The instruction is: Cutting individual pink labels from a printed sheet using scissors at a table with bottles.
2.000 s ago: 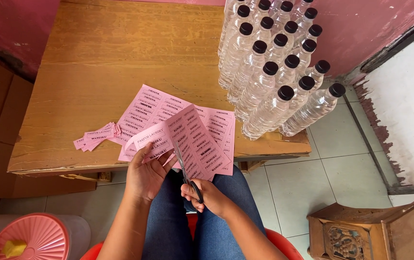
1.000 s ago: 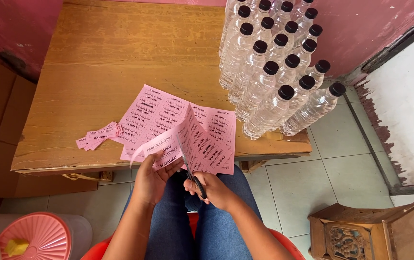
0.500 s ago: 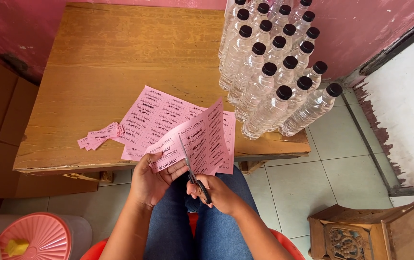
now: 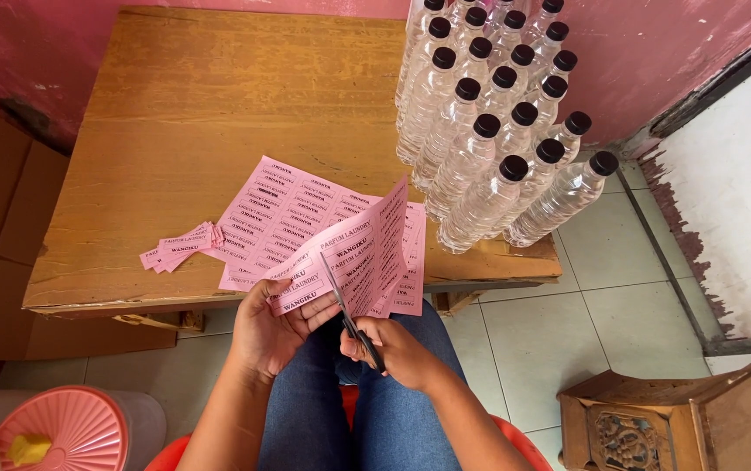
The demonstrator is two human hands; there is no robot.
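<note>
Nearest the camera, the right hand (image 4: 397, 351) is closing its grip around the dark handles of a pair of scissors (image 4: 346, 314), whose thin metal blades are running up into a pink label sheet (image 4: 360, 253). The left hand (image 4: 272, 327) is pinching the lower left edge of that sheet, thumb on top, holding the partly cut strip taut. Compared with two seconds ago, the blades are sitting further up the paper, and the sheet is folding more sharply, its right part now standing up almost on edge where it was lying flatter before. Both hands are hovering over the person's lap in blue denim, just in front of the surface (image 4: 218, 105) edge, above a red seat.

Just beyond, more pink label sheets (image 4: 279, 214) are lying flat on the surface, matte paper printed with rows of small black text blocks. To their left, a small heap of cut labels (image 4: 179, 249) is resting, short rectangular slips fanned loosely, looking unchanged from the earlier frames.

The surface is worn, grainy brown wood with a chipped front edge. Further back on its right side, clear plastic bottles (image 4: 489, 131) with round black caps are standing packed in tight rows, glossy and ribbed. Behind them a pink wall is rising.
</note>
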